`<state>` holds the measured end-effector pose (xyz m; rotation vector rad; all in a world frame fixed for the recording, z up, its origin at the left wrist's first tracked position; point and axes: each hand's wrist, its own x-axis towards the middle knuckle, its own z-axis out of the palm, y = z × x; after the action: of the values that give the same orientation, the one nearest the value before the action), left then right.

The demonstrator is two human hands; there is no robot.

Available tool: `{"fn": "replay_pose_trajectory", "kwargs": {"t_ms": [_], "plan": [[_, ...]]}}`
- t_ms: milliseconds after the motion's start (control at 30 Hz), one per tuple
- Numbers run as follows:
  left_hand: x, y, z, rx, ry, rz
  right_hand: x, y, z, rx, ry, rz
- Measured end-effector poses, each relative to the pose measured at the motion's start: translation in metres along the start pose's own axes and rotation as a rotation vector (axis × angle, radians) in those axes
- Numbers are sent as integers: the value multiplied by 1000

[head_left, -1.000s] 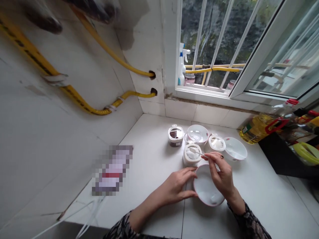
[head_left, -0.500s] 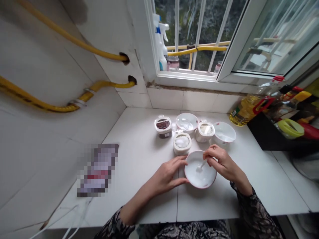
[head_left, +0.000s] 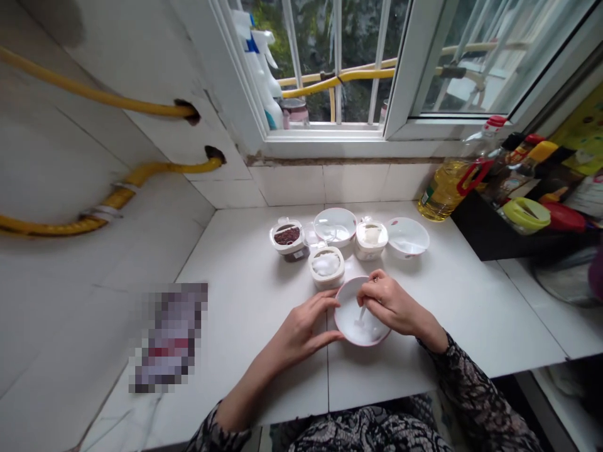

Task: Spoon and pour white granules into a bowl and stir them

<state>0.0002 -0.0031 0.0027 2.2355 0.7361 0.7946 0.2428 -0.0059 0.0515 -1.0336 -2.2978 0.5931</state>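
A white bowl with a pink rim (head_left: 351, 329) stands on the white tiled counter. My left hand (head_left: 304, 326) grips its left side, thumb and fingers on the rim. Above the bowl, my right hand (head_left: 389, 303) pinches a small white spoon (head_left: 360, 316), whose tip is down in the bowl's white contents. Just behind the bowl is an open jar of white grains (head_left: 326, 266). A jar with dark red contents (head_left: 287, 238) is farther left, and another jar with pale contents (head_left: 371, 238) stands behind my right hand.
Two more white bowls (head_left: 335, 226) (head_left: 407, 237) stand at the back. An oil bottle (head_left: 440, 188) and a black rack of condiments (head_left: 480, 235) are at the right. A blurred-out object (head_left: 169, 339) lies at the left, below yellow pipes (head_left: 117, 198).
The camera view has shifted, so most things on the counter appear farther left. My right hand and the spoon have moved slightly within the bowl; my left hand still holds the rim.
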Motion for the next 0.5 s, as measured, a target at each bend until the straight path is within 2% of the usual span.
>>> {"fn": "replay_pose_trajectory", "kwargs": {"t_ms": [133,300,500], "plan": [[0,2,-1,-15,-12,-27,0,0,-3,5,35,22],[0,2,0,-22,-16,-39,0,-2,-5,23,-31,-44],[0,1,0,-41,-24,-57,0,-5,-9,-41,-48,-102]]}}
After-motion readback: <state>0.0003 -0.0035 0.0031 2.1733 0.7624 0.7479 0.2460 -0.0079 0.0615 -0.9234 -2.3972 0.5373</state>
